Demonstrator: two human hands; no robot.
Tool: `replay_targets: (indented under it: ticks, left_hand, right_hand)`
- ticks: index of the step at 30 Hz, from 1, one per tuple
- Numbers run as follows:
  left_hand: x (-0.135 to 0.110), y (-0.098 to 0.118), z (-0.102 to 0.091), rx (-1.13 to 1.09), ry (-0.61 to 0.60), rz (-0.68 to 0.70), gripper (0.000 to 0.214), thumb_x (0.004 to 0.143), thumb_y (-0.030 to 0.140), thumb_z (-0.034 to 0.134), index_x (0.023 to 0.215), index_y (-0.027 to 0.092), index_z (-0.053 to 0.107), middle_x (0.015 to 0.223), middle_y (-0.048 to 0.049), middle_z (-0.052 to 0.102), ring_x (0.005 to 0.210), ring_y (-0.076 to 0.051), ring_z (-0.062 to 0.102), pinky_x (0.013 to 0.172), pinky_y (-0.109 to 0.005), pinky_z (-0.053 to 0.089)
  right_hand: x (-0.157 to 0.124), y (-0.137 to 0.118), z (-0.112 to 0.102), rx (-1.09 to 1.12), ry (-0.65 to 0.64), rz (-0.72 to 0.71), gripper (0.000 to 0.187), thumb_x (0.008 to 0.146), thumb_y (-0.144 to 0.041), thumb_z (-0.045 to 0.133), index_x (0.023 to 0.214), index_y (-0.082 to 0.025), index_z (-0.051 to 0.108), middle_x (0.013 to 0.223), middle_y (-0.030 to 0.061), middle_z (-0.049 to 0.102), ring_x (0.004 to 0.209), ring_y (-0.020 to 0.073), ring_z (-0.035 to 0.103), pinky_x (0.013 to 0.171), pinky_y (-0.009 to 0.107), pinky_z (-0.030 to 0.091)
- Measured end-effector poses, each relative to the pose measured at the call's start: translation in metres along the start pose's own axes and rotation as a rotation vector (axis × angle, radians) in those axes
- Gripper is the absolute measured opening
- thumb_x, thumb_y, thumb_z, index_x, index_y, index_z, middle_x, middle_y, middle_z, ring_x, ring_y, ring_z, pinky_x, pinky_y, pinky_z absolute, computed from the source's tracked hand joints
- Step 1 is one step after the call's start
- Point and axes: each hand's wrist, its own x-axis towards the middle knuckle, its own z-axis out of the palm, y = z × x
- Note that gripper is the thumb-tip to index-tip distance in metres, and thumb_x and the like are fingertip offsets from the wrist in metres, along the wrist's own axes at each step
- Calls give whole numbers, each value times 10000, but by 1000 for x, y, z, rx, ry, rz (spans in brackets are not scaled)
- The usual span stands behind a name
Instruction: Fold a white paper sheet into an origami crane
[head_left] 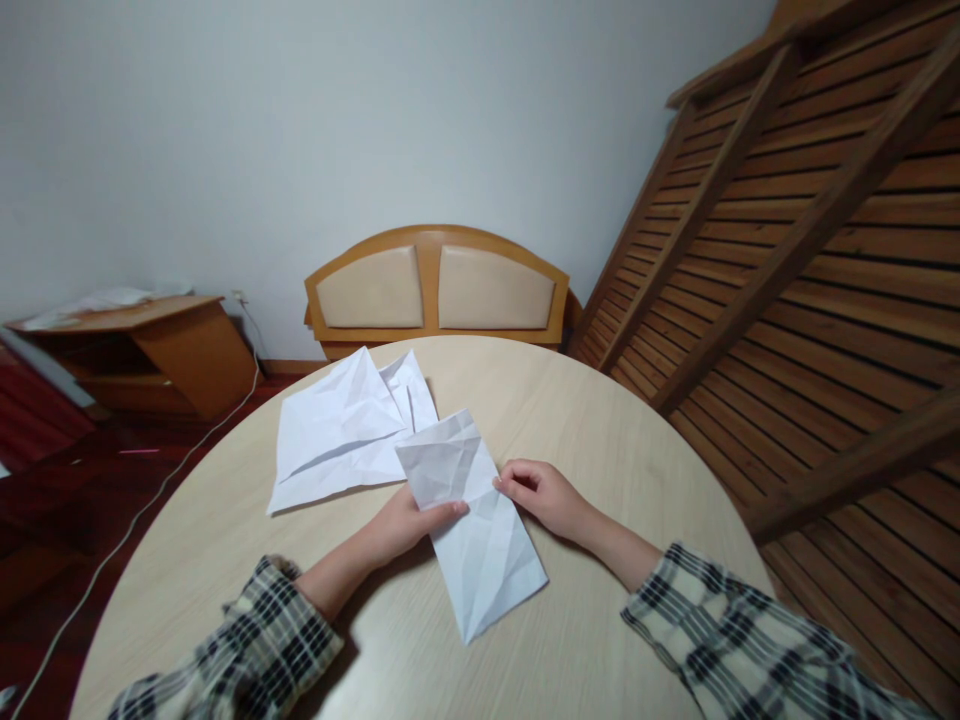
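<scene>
A creased, folded sheet of white paper (487, 545) is held tilted above the round table. My left hand (424, 520) grips it from the left, with the thumb on top and the other fingers hidden beneath. At the paper's right edge, my right hand (544, 495) pinches it between thumb and forefinger. Several more creased white sheets (330, 420) lie overlapping on the table just beyond my left hand.
The round pale wooden table (615, 620) fills the foreground. Behind it stands a padded wooden headboard (429, 290) against the wall. Brown wooden slats (825, 260) lean at the right. A low wooden desk (187, 350) and a white cable (180, 465) are at the left.
</scene>
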Motion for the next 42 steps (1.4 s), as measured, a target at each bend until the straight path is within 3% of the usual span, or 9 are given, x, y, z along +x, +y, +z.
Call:
replay_targets:
  ticks: [5,12,18,23,28,35,42]
  left_hand:
    - [0,5,3,-54,25,-5,263,749,292,808,936,119,745,966,-136,750,823,-251,664,801,-349,490]
    - [1,4,1,-15,-69,4,265,797,360,765,874,107,741,852,-104,731,725,-198,608,706,-294,440]
    - [3,4,1,67,-73,70,271,823,385,737,740,128,713,629,-17,605,577,-123,456,580,-245,339]
    - [4,4,1,53,-15,75,267,838,405,709,895,146,744,801,-57,698,698,-167,552,639,-255,398]
    - [3,4,2,-41,56,59,257,831,376,725,946,147,743,868,-72,731,793,-207,610,729,-281,452]
    - [0,9,6,-87,4,13,174,797,265,765,901,126,756,876,-97,745,732,-197,623,674,-274,449]
    - [-2,11,6,-58,-9,18,171,797,279,763,890,136,757,873,-94,746,721,-194,624,661,-274,449]
  right_hand:
    - [0,0,-1,-28,48,-21,408,839,-501,639,598,-191,527,606,-17,477,602,134,424,584,261,333]
    - [3,-4,-3,22,139,-27,406,798,-515,661,582,-199,528,609,-11,489,617,144,440,605,270,356]
    - [4,-3,-6,83,215,-26,404,791,-531,656,594,-201,530,621,-14,478,620,143,428,608,272,353]
    - [4,0,-6,68,172,-13,418,798,-531,648,586,-201,505,609,-20,469,622,142,426,612,270,343]
    - [3,3,-6,89,74,19,389,821,-529,641,643,-185,600,664,1,565,652,150,495,647,277,393]
    - [0,3,-3,187,-80,74,359,810,-522,672,842,-170,732,861,56,721,794,204,645,767,330,487]
    - [-1,5,-3,135,-90,73,312,810,-469,685,851,-168,757,875,66,749,818,225,673,781,357,507]
